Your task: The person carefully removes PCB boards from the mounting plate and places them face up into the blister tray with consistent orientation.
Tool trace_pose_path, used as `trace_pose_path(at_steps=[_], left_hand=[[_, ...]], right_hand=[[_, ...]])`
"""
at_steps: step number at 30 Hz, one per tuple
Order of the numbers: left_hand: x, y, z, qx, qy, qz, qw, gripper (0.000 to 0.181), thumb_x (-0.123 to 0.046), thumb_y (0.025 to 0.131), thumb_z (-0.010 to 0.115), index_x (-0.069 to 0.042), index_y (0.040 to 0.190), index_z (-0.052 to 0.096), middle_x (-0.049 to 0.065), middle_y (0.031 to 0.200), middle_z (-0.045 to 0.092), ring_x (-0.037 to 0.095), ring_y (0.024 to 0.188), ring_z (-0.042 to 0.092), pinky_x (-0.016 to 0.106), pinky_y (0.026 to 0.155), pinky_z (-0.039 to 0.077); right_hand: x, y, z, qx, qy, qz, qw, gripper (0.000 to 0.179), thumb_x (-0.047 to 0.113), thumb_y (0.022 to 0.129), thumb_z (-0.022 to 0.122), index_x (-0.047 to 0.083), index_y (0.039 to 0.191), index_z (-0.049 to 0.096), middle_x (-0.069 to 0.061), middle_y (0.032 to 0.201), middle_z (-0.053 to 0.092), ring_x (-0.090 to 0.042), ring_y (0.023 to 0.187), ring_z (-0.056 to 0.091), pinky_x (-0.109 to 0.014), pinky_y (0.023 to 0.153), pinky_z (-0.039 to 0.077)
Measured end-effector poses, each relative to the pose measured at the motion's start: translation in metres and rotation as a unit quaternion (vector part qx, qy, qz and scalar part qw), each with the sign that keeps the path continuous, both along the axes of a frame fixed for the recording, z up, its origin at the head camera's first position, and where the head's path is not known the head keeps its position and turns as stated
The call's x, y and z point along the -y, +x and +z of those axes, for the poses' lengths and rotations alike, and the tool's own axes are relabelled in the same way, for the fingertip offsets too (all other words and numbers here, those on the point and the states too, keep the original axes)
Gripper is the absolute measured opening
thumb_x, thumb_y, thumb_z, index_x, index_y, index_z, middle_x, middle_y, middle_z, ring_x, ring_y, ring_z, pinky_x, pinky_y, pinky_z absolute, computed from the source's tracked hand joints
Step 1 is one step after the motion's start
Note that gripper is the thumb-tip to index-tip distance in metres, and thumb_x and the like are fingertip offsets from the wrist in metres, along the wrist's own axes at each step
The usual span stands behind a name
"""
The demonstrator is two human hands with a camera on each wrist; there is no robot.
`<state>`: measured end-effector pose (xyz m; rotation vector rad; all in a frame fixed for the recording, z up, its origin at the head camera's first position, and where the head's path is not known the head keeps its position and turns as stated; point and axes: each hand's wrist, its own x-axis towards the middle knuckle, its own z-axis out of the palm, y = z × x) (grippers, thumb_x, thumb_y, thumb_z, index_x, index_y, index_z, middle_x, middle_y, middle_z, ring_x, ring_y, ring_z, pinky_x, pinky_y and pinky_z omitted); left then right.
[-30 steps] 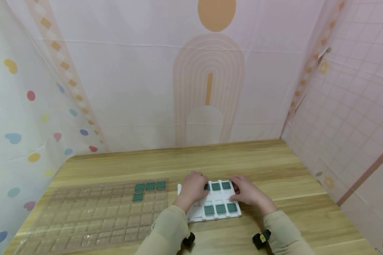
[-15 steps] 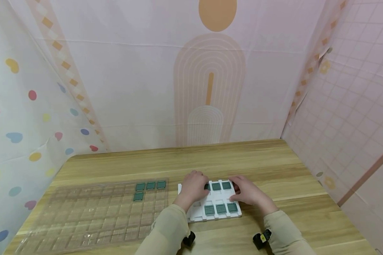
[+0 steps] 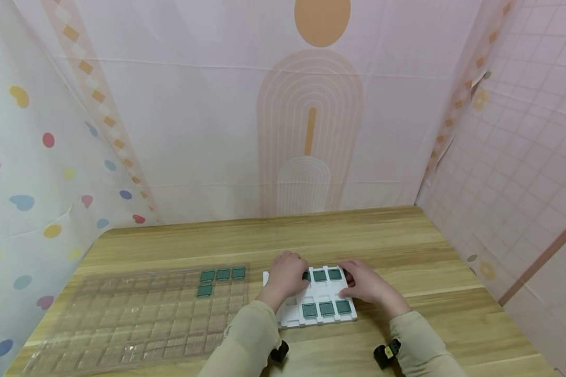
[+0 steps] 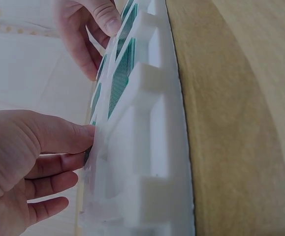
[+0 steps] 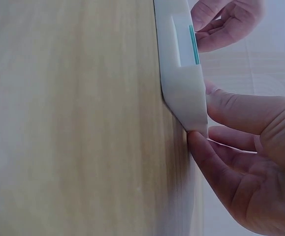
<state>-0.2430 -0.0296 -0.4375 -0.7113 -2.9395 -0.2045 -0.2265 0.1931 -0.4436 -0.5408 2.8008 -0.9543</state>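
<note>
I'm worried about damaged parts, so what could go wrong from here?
The left hand seems to pinch a dark piece at the white tray; it might slip or knock the nearby green chips.
The right hand grips the white tray's end; a tug might tilt it and unseat chips.

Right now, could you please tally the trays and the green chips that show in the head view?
White tray: 1
Clear tray: 1
Green chips in the white tray: 6, one partly behind the left hand
Green chips in the clear tray: 4
Total: 12
</note>
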Motion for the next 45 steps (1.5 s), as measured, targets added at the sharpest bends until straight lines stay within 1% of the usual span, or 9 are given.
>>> trace_pose_path(at_steps=[8,11,20,26,31,39,45], left_hand=[[0.001,0.000,0.000,0.000,-0.003,-0.001,1.0000,0.013,-0.023,0.080,0.080,-0.016,0.090,0.076,-0.002,0.085,0.065,0.017,0.081,0.053,0.036,0.075,0.046],[0.002,0.000,0.000,0.002,0.000,-0.003,1.0000,0.013,-0.023,0.081,0.079,-0.016,0.091,0.077,-0.002,0.086,0.065,0.017,0.082,0.054,0.036,0.076,0.046],[0.004,-0.003,0.001,0.021,0.033,-0.013,0.9992,0.013,-0.020,0.081,0.078,-0.013,0.091,0.076,-0.001,0.084,0.065,0.018,0.082,0.053,0.039,0.078,0.046],[0.006,-0.004,0.001,0.031,0.048,-0.012,0.9983,0.016,-0.022,0.081,0.079,-0.013,0.094,0.077,0.000,0.088,0.067,0.019,0.087,0.056,0.042,0.081,0.047],[0.007,-0.002,0.003,0.031,0.067,-0.014,0.9972,0.018,-0.024,0.081,0.080,-0.013,0.095,0.077,0.000,0.092,0.068,0.021,0.090,0.058,0.044,0.085,0.048],[0.010,0.003,0.007,0.022,0.105,-0.016,0.9941,0.019,-0.024,0.081,0.080,-0.012,0.095,0.077,0.001,0.091,0.068,0.021,0.092,0.059,0.040,0.087,0.049],[0.012,0.008,0.011,0.014,0.134,-0.018,0.9907,0.019,-0.024,0.082,0.080,-0.011,0.096,0.077,0.001,0.094,0.069,0.022,0.095,0.060,0.040,0.089,0.049]], right_hand=[[0.001,0.001,0.001,0.004,-0.003,-0.002,1.0000,0.070,0.006,0.077,0.084,-0.009,0.137,0.050,-0.022,0.128,0.053,-0.024,0.098,0.059,-0.041,0.086,0.051],[0.001,0.001,0.001,0.004,-0.001,-0.002,1.0000,0.070,0.007,0.078,0.084,-0.008,0.138,0.050,-0.022,0.129,0.052,-0.024,0.098,0.059,-0.040,0.086,0.051],[0.001,0.000,0.001,-0.001,0.003,0.004,1.0000,0.070,0.007,0.078,0.083,-0.009,0.137,0.050,-0.023,0.129,0.052,-0.024,0.098,0.058,-0.041,0.086,0.050],[0.001,0.000,0.000,-0.002,0.003,0.005,1.0000,0.070,0.007,0.078,0.084,-0.008,0.138,0.050,-0.023,0.129,0.052,-0.024,0.099,0.058,-0.042,0.087,0.050],[0.000,0.000,0.000,-0.002,0.003,0.003,1.0000,0.071,0.008,0.077,0.084,-0.009,0.138,0.050,-0.024,0.130,0.052,-0.024,0.098,0.058,-0.042,0.087,0.050],[0.000,-0.001,-0.002,-0.004,0.011,-0.004,0.9999,0.071,0.008,0.078,0.084,-0.009,0.137,0.050,-0.022,0.127,0.053,-0.022,0.097,0.057,-0.041,0.087,0.050],[0.000,-0.001,0.000,0.000,0.002,-0.002,1.0000,0.072,0.008,0.077,0.085,-0.009,0.137,0.050,-0.021,0.126,0.053,-0.023,0.096,0.058,-0.040,0.086,0.050]])
